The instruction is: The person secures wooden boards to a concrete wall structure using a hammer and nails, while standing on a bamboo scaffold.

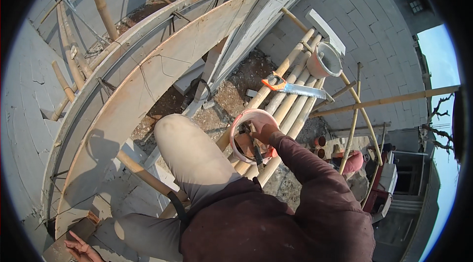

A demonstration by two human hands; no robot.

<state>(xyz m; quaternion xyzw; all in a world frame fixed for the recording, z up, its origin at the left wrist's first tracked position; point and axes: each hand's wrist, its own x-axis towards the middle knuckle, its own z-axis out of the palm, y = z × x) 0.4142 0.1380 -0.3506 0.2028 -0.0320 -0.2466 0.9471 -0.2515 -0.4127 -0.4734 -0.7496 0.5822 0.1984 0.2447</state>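
My right hand [266, 134] reaches over the rim into a pink bucket [235, 131]. Its fingers curl down among the tools inside, and what they grip is partly hidden. A dark, long-handled tool [257, 154] leans in that bucket, next to a flat reddish-brown piece [244, 144]. At the lower left, my left hand [83, 249] has its fingers spread, close to a brown board [61, 249]; whether it touches the board I cannot tell. Beyond the bucket, a hand saw [300, 90] with an orange handle lies across the bamboo poles.
Bamboo poles [285, 108] form a platform carrying both buckets; the farther is a grey-lined bucket [325, 60]. A curved formwork panel [162, 60] with tie wires arcs along my left. Block walls [354, 20] stand around. Down at the right, a person in red [352, 162] bends low.
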